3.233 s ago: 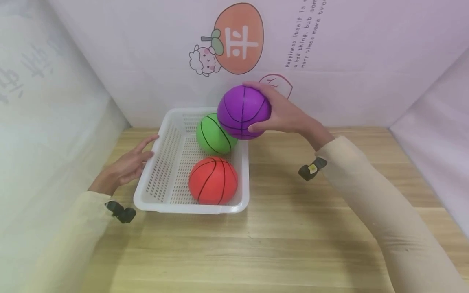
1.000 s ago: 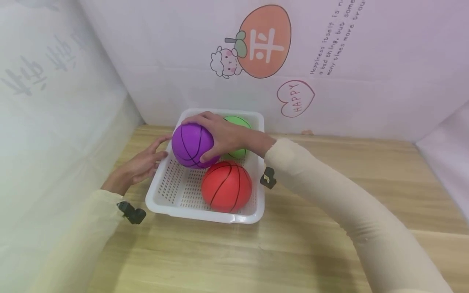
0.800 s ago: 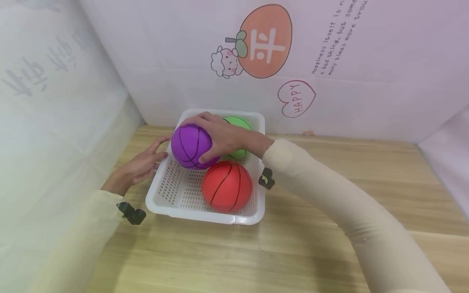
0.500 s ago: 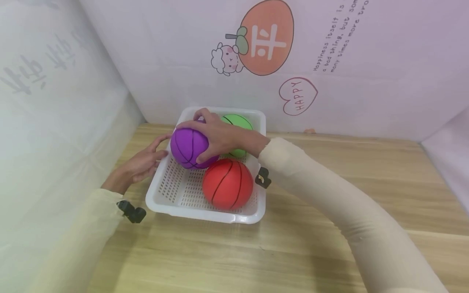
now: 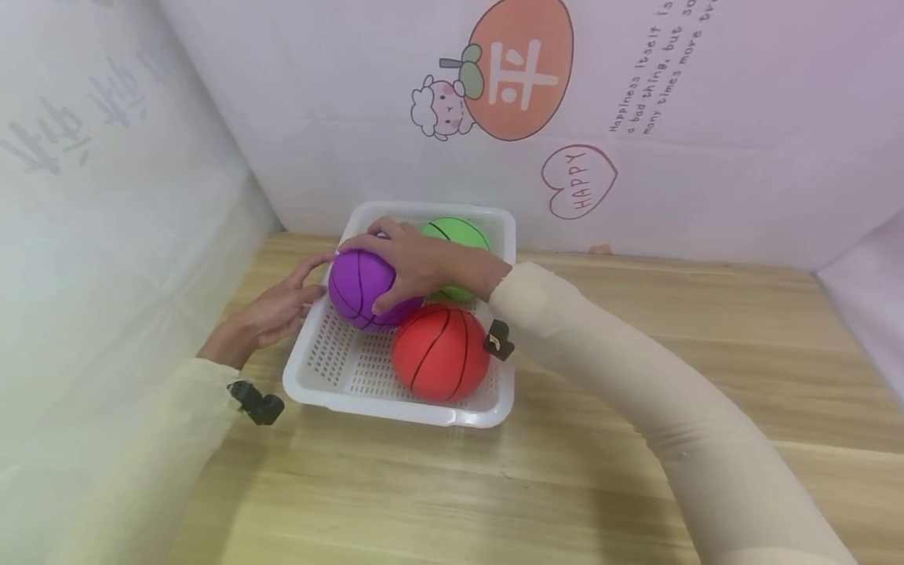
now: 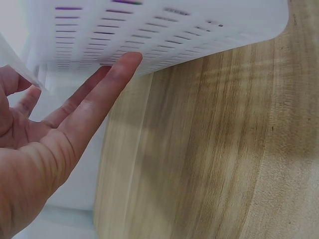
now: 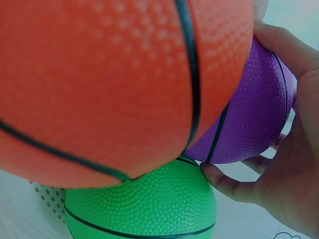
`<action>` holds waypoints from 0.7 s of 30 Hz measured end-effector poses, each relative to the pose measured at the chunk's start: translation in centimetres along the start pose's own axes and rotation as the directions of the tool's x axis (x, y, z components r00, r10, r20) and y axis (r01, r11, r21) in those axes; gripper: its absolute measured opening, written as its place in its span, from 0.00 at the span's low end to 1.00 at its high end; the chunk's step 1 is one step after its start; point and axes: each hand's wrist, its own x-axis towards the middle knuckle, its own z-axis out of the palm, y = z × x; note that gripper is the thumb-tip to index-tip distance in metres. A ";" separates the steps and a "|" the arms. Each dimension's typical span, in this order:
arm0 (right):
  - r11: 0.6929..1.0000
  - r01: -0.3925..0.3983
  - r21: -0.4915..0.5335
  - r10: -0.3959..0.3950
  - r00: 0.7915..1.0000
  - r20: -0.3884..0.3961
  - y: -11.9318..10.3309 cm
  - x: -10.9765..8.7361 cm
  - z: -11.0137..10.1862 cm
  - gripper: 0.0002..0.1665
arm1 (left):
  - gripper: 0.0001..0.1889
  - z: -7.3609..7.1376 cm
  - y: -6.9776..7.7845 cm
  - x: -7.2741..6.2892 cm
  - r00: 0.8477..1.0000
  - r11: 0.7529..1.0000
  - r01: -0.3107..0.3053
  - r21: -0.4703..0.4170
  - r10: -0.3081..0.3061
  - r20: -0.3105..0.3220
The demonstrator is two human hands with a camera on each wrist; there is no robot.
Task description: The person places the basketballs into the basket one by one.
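A purple mini basketball sits in the back left part of the white perforated basket. My right hand grips it from above and the right, thumb on its near side and fingers over its top. A red mini basketball lies at the front right of the basket, and a green one at the back right, partly hidden by my right wrist. My left hand touches the basket's left side. In the left wrist view, straight fingers rest against the outer wall beneath the rim.
The basket stands on a wood-grain table near the printed white back wall. Another white sheet hangs at the left. Black wrist cameras sit on both sleeves.
Over three seconds, my right hand has carried the purple ball from above the basket's back right corner down to its left side. Lately it has shifted slightly left; my left hand stays at the basket.
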 end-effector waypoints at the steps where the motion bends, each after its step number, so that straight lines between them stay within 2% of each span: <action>1: 1.000 -0.003 0.000 0.003 1.000 0.002 0.1 0.0 0.0 0.52 | 0.32 0.0 0.0 0.0 1.000 1.000 0.000 -0.001 0.000 0.000; 6: 1.000 -0.009 -0.002 0.009 1.000 0.010 0.1 0.2 0.1 0.52 | 0.32 -0.1 0.0 0.2 1.000 1.000 0.007 0.000 -0.007 0.000; 14: 1.000 0.012 -0.012 -0.012 1.000 0.017 0.3 -0.9 -0.5 0.52 | 0.32 0.4 0.2 0.1 1.000 1.000 0.003 0.000 -0.003 -0.012; 21: 1.000 0.025 -0.012 -0.025 0.999 -0.039 1.0 -2.6 -1.2 0.49 | 0.31 0.7 0.0 0.0 0.999 0.999 -0.008 0.032 0.009 -0.038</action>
